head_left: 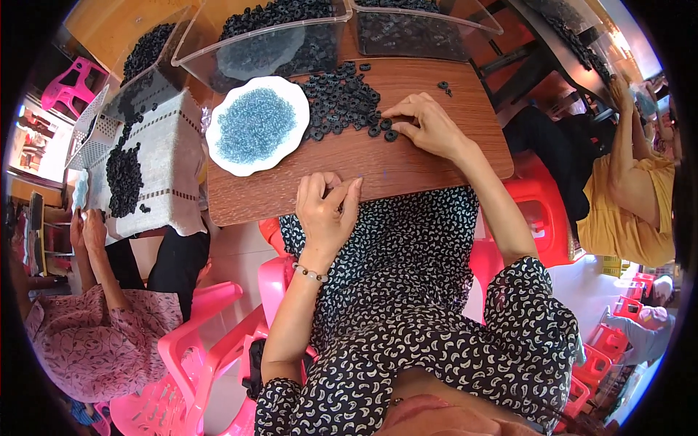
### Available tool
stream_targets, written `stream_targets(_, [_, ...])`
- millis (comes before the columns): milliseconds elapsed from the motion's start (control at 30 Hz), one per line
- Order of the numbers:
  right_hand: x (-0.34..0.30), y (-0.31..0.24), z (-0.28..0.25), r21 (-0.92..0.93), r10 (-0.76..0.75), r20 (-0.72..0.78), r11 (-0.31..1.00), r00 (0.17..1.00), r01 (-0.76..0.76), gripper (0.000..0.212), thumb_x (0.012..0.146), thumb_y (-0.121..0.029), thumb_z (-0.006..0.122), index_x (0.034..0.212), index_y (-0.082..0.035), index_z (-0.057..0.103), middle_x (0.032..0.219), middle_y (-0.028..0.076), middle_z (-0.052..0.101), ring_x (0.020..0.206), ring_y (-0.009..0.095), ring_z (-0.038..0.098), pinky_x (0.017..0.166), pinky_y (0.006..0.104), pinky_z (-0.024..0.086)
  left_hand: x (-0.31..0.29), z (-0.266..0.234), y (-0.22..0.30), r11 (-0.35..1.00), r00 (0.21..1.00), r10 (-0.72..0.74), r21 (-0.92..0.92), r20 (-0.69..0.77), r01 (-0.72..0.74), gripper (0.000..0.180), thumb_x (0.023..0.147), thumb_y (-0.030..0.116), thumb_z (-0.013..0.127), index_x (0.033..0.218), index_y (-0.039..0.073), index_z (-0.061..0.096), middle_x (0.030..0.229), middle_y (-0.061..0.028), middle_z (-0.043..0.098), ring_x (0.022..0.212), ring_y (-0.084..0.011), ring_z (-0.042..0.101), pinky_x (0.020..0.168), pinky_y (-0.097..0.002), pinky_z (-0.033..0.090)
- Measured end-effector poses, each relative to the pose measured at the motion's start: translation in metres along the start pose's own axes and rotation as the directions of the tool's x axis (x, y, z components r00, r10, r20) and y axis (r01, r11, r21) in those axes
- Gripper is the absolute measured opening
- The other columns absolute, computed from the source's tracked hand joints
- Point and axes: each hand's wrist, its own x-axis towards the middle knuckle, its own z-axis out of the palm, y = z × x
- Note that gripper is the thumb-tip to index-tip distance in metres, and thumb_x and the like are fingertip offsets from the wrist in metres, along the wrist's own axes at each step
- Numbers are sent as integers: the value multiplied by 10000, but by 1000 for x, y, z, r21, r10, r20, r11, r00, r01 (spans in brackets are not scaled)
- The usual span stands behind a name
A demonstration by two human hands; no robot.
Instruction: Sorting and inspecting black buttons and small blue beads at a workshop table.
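Observation:
A pile of small black ring-shaped pieces lies on the brown wooden table. At its right edge, my right hand has its thumb and forefinger bent close around a black ring-shaped piece. My left hand rests at the table's front edge, fingers curled and thumb near the forefinger; anything pinched there is too small to make out. Up and to the left of that hand sits a white scalloped plate heaped with small translucent blue-grey pieces.
Clear plastic bins of black pieces line the table's far side. A few loose bits lie at the right. On the left, a person works at a cloth-covered table; another sits at the right. Pink chairs stand close by.

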Motion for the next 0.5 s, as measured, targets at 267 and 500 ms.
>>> stream_targets(267, [1, 4, 6, 81, -10, -43, 997, 999, 13, 143, 898, -111, 740, 1020, -38, 733, 952, 91, 705, 930, 258, 614, 839, 376, 483, -1, 1, -2, 1000, 1000, -4, 0, -3, 4, 76, 836, 166, 802, 831, 92, 784, 804, -34, 549, 738, -224, 517, 640, -363, 430])
stream_targets(500, [-6, -3, 3, 214, 79, -90, 975, 993, -59, 148, 936, -171, 730, 967, -27, 743, 854, 48, 667, 761, 162, 543, 671, 316, 448, 0, 0, 0, 1000, 1000, -10, -23, -19, 9, 69, 831, 147, 811, 873, 94, 796, 806, -36, 557, 733, -219, 518, 635, -362, 436])
